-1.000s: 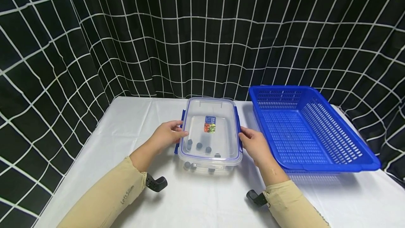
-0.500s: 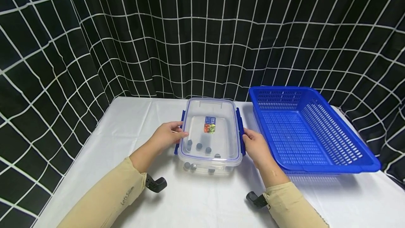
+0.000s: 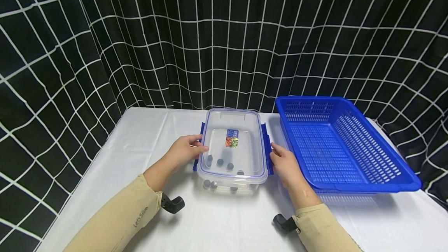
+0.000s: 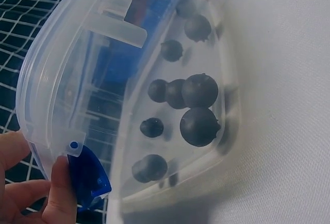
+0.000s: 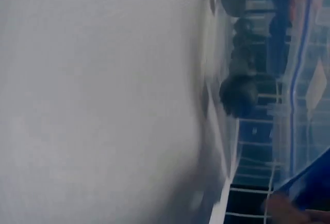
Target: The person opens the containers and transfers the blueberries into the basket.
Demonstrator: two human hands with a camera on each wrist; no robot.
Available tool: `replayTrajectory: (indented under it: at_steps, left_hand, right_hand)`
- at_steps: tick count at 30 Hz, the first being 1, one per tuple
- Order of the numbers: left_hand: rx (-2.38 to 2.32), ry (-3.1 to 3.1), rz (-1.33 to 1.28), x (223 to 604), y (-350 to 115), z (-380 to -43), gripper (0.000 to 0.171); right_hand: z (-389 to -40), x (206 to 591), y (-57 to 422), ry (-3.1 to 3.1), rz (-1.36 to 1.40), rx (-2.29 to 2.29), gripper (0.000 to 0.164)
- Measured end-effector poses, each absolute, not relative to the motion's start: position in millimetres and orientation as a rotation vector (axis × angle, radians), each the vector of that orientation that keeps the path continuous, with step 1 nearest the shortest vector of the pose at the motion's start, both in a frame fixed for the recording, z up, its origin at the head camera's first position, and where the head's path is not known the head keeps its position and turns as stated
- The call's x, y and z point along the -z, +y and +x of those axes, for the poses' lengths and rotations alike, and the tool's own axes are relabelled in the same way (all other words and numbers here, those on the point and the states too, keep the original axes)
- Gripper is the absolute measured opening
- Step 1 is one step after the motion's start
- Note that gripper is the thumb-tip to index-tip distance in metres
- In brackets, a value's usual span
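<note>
Resting on the counter (image 3: pixel 224 224), the box (image 3: pixel 230 155) is clamped by the left hand (image 3: pixel 182 151). Whether the right latch (image 3: pixel 267 150) is pinched by the right hand (image 3: pixel 285 165) cannot be told.

The container (image 3: pixel 217 125) is showing clear, smooth, glossy plastic. Its side latches (image 3: pixel 267 141), at 3 and 9 o'clock, are presenting opaque, smooth, lightly glossy plastic. The dark balls (image 4: pixel 200 91) inside are appearing smooth and matt. Around the container: at 3 o'clock, the basket (image 3: pixel 392 186) is showing glossy, perforated plastic; at 12, the curtain (image 3: pixel 224 30) is presenting matt, rumpled cloth; at 6, the tablecloth (image 3: pixel 224 224) is displaying fine-textured cloth; at 4 and 8, the sleeves (image 3: pixel 115 211) are looking like matt fabric.
</note>
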State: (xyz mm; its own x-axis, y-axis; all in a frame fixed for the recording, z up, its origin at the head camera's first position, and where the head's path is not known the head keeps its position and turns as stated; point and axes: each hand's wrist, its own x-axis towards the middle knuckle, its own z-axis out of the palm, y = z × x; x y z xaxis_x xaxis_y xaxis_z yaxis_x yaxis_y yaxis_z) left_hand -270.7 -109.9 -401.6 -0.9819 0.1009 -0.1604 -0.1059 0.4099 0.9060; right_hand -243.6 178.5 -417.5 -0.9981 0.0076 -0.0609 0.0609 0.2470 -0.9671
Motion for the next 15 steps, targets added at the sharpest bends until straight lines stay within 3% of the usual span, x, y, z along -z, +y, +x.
replayTrajectory:
  at_steps: [15]
  left_hand:
    - [-1.615,2.497,-0.013,401.7,-109.4,-267.8,0.062]
  right_hand:
    - [-237.1,405.5,164.9,2.475,0.034,1.908,0.042]
